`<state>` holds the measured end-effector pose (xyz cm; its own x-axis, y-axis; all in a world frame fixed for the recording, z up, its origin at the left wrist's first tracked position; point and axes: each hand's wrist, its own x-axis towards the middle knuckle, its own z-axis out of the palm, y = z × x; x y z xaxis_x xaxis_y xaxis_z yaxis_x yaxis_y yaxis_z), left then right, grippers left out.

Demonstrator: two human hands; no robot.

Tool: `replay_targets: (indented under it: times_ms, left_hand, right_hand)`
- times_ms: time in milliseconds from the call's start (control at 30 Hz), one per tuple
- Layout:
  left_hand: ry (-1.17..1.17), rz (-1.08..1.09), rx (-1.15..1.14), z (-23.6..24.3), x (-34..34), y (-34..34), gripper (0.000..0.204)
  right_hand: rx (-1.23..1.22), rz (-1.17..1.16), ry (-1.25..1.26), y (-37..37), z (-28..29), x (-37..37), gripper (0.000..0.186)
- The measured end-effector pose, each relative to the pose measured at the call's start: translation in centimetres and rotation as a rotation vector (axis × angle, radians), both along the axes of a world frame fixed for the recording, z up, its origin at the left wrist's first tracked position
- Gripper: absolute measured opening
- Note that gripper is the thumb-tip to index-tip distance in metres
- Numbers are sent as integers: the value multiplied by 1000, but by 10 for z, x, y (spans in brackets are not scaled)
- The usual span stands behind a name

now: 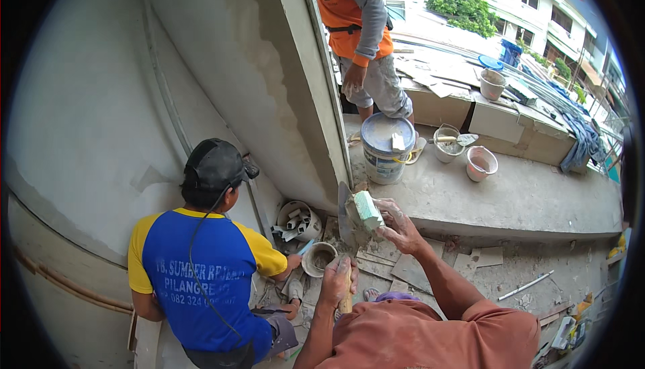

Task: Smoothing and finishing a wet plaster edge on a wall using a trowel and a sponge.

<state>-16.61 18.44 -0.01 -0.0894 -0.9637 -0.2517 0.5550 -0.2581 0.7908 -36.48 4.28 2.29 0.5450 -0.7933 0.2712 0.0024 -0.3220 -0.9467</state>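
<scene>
My left hand (338, 278) is closed round the wooden handle of a trowel (345, 218), whose blade points up toward the wall corner. Greyish mortar seems to lie on or beside the blade. Between the fingers of my right hand (402, 226) is a pale green block (367, 210) with a white, smeared side. The block is close to the blade's right edge; I cannot tell whether they touch. Both hands look dusty with mortar. Below the blade, a small bucket of grey mix (318, 259) stands near a co-worker's hand.
A crouching co-worker (201, 268) in blue and yellow is at my left. Another person (363, 26) in an orange vest stands beyond the wall edge (316, 80). A lidded pail (386, 147), smaller buckets (481, 163) and a concrete ledge (524, 201) lie ahead. Broken boards (413, 271) litter the floor.
</scene>
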Motion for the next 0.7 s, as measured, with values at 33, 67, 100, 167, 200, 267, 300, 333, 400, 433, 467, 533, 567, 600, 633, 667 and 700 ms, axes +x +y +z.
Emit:
replay_targets:
  times_ms: [33,67,100,167,200,267,300,333,400,433,467,533,567,600,633,667,700]
  left_hand:
    - [-2,10,-1,3,3,4,29]
    - [3,4,-20,4,8,7,29]
    - [7,-3,-40,4,12,11,29]
    - [4,-6,-24,14,16,17,29]
    - [-7,-3,-2,19,15,17,29]
    - [-23,6,10,25,11,14,29]
    - [-19,-8,13,27,7,12,28]
    - [-16,-30,21,31,4,10,28]
    - [10,-34,5,43,-1,11,28]
    - [39,-24,-4,48,0,13,27]
    - [25,-17,-9,51,3,14,28]
    - [24,-30,-28,56,9,18,28]
    - [28,-42,-44,59,13,19,28]
    - [19,-51,-47,61,16,20,28]
    - [18,-54,-51,59,16,19,28]
    - [3,-59,-50,56,17,16,29]
    - [-12,-65,-49,53,17,14,29]
  right_hand:
    - [-5,16,34,1,6,-3,61]
    - [-77,-8,182,2,21,-11,60]
    - [-122,-5,317,-2,9,-21,60]
    - [49,-77,223,2,-5,-29,60]
    - [193,-68,95,5,0,-27,60]
    - [290,-19,-62,10,21,-17,60]
    - [243,8,-91,11,32,-10,60]
    - [207,43,-106,12,39,-5,60]
    - [86,-1,-80,13,35,-5,60]
    - [59,-2,-70,13,34,-9,60]
    - [55,-4,-75,9,29,-21,60]
    - [-207,16,552,1,20,-42,61]
    - [-210,11,549,4,18,-43,61]
    - [-7,-34,366,11,18,-45,60]
    - [194,-76,182,17,17,-46,60]
    - [256,-68,108,16,17,-41,62]
    - [254,-73,107,16,20,-34,62]
